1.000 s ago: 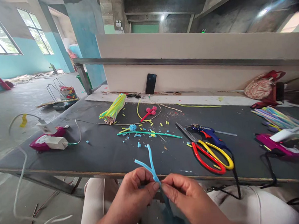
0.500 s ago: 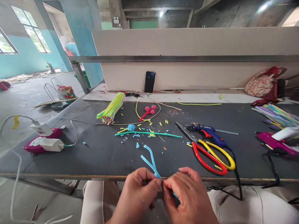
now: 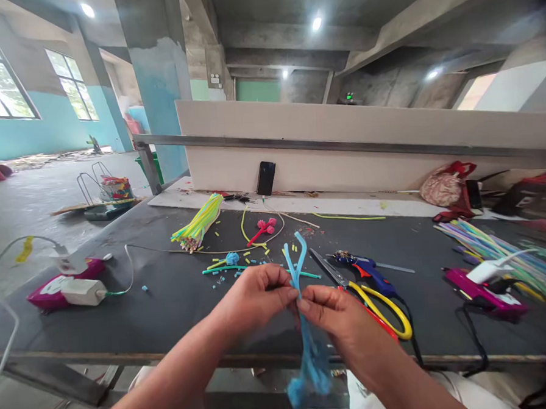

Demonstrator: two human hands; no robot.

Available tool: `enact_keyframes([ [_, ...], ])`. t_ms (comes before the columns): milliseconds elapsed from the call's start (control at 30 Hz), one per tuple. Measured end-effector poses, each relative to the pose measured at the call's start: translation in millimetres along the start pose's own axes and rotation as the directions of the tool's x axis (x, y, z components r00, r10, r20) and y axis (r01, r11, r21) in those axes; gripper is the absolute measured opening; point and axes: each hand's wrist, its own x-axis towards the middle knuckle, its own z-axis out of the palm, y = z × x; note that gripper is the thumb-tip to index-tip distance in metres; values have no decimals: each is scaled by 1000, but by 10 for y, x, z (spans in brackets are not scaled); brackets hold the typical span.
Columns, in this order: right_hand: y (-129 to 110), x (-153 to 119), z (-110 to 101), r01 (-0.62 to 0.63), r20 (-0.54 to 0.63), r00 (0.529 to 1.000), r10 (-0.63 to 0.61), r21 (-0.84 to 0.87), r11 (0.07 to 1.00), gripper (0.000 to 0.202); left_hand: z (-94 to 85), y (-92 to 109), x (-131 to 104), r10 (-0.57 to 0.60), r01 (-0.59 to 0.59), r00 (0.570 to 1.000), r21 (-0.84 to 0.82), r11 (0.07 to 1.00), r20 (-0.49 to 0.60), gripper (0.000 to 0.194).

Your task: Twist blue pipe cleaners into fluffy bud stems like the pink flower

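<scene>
Right now your left hand [image 3: 254, 297] and right hand [image 3: 338, 314] meet fingertip to fingertip over the table's [image 3: 168, 307] near edge, both pinched shut on the blue stem [image 3: 299, 276] at the same spot. Its long axis runs upright between them: two free ends fork above your fingers, a fuzzy clump hangs below the edge. Scissors [image 3: 379, 309] lie just right.

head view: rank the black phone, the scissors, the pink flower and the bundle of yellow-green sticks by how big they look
1. scissors, nearest the camera, partly behind the right hand
2. bundle of yellow-green sticks
3. black phone
4. pink flower, close to the phone in size
</scene>
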Motion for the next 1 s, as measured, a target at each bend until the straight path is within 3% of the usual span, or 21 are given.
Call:
enact_keyframes([
  [100,-99,201,-118,-71,35,997,63,289,955,21,-75,7,293,64,-58,992,-53,997,104,19],
  [200,-113,374,-210,-70,-1,997,76,361,930,23,-94,-56,509,80,-70,991,-88,994,110,26],
  [400,-28,511,-310,-6,-44,999,13,161,987,25,-46,-297,614,-8,18,999,-209,978,50,32],
  [500,8,506,-314,92,-103,988,-112,-176,980,25,-9,-406,595,-88,104,994,-284,953,68,32],
  [567,39,498,-302,235,-112,936,-334,-507,829,26,20,-441,584,-148,166,986,-324,931,80,29],
  [633,82,492,-278,342,-44,826,-562,-754,561,27,52,-446,581,-211,227,974,-369,901,85,25],
  [733,151,489,-232,347,71,675,-735,-909,231,29,87,-428,589,-271,281,959,-398,874,81,21],
  [800,170,486,-207,310,91,631,-771,-940,143,30,89,-419,591,-293,295,954,-384,875,65,19],
  [867,143,479,-207,295,65,663,-746,-938,180,30,70,-416,585,-303,305,951,-388,870,69,19],
  [900,112,473,-220,291,33,720,-693,-921,258,29,55,-416,577,-299,308,950,-407,860,88,19],
  [933,73,467,-242,279,-3,805,-594,-881,382,28,38,-416,569,-288,309,951,-436,845,116,20],
  [1000,-11,456,-306,181,-37,959,-282,-685,705,30,6,-415,553,-255,310,951,-502,807,177,22],
])
